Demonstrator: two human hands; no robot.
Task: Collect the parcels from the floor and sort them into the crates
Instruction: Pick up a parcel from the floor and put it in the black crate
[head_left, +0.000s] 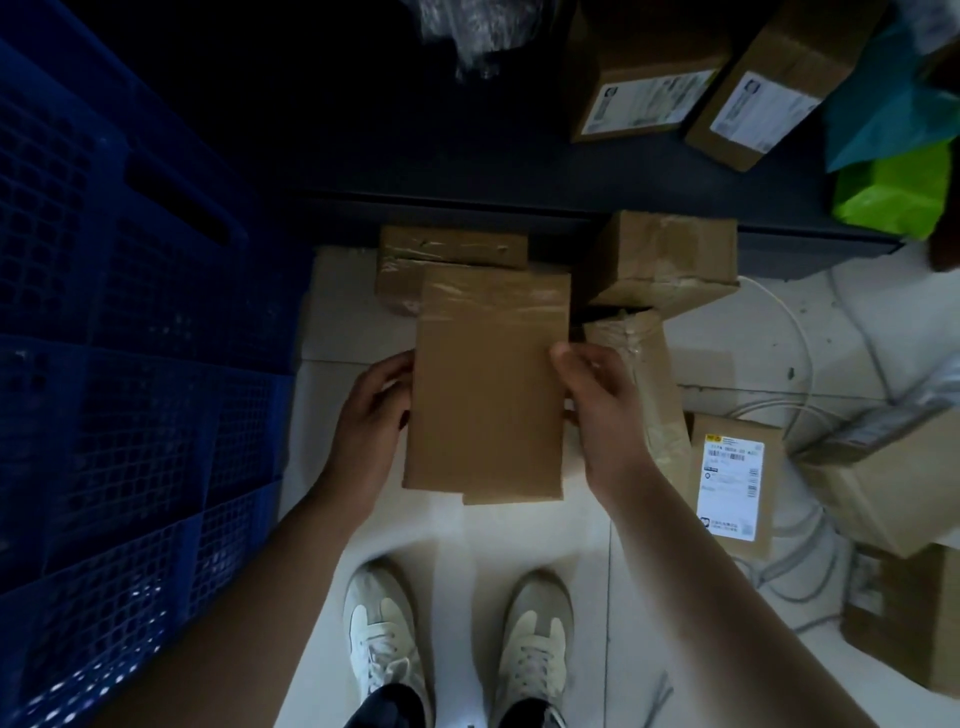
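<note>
A flat brown cardboard parcel (485, 384) is held above the white floor in front of me. My left hand (371, 415) grips its left edge, fingers curled under it. My right hand (597, 410) grips its right edge, thumb on the top face. Several more cardboard parcels lie on the floor beyond it: one behind (452, 249), a taped box (665, 260), a long one (649, 384) and a labelled one (732, 483). Stacked blue plastic crates (130, 364) stand at my left.
A dark low shelf (415, 156) at the back carries two labelled boxes (649, 88) and green and teal bags (893, 156). White cables (800, 364) trail over the floor on the right beside more boxes (893, 488). My shoes (457, 639) stand on bare tiles.
</note>
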